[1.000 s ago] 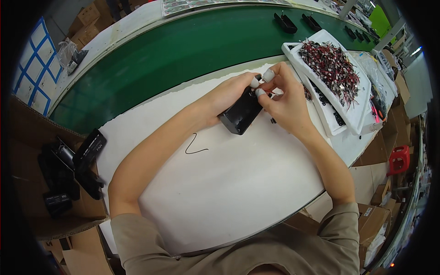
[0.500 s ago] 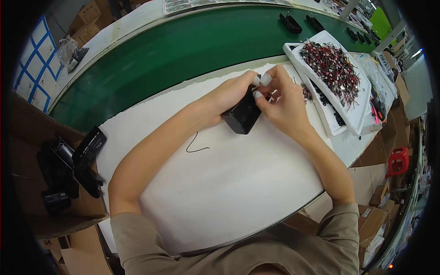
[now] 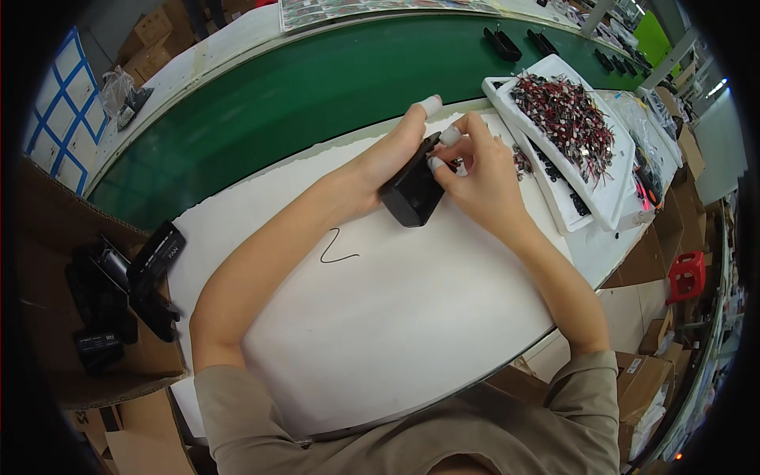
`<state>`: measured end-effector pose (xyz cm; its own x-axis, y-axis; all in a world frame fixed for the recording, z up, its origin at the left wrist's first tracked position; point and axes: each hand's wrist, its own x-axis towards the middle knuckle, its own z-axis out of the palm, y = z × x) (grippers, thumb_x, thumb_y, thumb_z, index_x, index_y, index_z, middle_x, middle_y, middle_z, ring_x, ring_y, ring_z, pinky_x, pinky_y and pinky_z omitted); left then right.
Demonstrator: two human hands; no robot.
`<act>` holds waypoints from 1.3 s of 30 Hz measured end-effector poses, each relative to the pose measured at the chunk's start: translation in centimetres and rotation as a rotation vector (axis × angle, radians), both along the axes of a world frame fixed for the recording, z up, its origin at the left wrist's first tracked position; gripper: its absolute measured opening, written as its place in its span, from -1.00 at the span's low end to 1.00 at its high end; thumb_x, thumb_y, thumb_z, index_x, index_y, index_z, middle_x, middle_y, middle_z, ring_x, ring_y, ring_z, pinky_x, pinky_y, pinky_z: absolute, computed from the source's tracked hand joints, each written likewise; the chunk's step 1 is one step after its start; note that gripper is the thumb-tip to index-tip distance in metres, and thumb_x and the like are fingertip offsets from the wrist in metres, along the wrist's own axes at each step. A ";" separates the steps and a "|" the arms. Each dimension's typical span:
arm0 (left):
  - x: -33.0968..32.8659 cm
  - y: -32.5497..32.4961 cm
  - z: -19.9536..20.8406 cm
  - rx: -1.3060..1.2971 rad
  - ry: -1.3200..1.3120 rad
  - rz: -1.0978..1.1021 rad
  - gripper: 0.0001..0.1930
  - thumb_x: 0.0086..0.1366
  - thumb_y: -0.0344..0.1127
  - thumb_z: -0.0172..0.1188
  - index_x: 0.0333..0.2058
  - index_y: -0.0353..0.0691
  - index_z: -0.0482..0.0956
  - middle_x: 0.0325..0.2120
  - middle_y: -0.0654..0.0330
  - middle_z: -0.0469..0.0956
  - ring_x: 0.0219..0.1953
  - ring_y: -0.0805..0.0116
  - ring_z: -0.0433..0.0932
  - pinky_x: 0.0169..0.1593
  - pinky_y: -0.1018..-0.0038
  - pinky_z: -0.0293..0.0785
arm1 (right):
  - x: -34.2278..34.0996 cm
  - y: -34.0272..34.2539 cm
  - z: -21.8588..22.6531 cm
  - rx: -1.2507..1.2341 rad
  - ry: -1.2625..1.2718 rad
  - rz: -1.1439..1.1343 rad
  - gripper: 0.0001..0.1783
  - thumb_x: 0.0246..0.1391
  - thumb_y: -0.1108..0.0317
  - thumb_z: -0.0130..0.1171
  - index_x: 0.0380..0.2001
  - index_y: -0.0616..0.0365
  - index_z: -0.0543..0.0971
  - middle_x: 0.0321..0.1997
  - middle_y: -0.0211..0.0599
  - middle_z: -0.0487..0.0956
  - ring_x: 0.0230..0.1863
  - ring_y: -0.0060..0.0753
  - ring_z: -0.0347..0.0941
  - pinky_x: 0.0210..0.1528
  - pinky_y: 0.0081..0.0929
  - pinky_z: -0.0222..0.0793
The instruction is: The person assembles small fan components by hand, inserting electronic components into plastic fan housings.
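Over the far part of the white work surface, my left hand (image 3: 398, 157) grips a black, hollow plastic housing (image 3: 413, 194) from its left side. The thumb of that hand, white-capped at the tip, sticks up away from the housing. My right hand (image 3: 484, 170) is closed in a pinch at the housing's upper right end, with white covers on its fingertips. Whatever sits in that pinch is too small and too covered to name. The housing is tilted, its narrow end toward me.
Right of my hands, stacked white foam trays (image 3: 590, 186) hold a heap of small parts with red and black wires (image 3: 564, 119). Beyond runs a green conveyor belt (image 3: 317, 91) carrying black shells (image 3: 502, 44). At left stands a cardboard box (image 3: 47, 317) with black devices (image 3: 150, 257).
My left thumb has lifted away from the right fingertips and now points up. The housing has shifted slightly to the left, and my right hand stays at its upper end.
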<state>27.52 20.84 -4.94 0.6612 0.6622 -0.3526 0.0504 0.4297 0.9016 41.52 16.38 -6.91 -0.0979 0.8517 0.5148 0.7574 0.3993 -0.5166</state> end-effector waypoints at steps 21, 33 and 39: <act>9.1 23.7 -3.9 0.491 0.304 0.488 -0.82 -0.08 -0.37 0.01 -0.49 -0.38 0.39 -0.58 0.03 0.45 -0.59 0.21 0.49 -0.47 0.43 0.46 | 4.1 0.8 2.9 0.398 0.333 0.111 -0.83 -0.25 0.60 0.04 -0.47 0.18 0.44 -0.54 -0.27 0.45 -0.47 -0.26 0.38 -0.43 -0.41 0.31; 7.0 16.9 -2.3 1.059 0.631 0.597 -0.41 -0.05 -0.05 0.06 -0.18 -0.50 0.38 -0.07 -0.20 0.27 0.02 -0.07 0.19 0.10 0.24 0.14 | 4.0 1.2 1.6 0.337 0.275 0.250 -0.86 -0.27 0.61 -0.02 -0.52 0.21 0.42 -0.56 -0.24 0.45 -0.47 -0.19 0.37 -0.38 -0.30 0.27; -8.9 3.4 6.7 1.209 0.974 -0.162 -0.61 -0.03 -0.20 0.12 -0.26 -0.36 0.47 -0.35 0.03 0.48 -0.28 0.12 0.47 -0.18 0.34 0.39 | 5.8 0.9 1.2 -0.023 0.047 0.281 -0.81 -0.25 0.60 -0.02 -0.45 0.25 0.47 -0.46 -0.12 0.50 -0.37 -0.10 0.44 -0.30 -0.31 0.35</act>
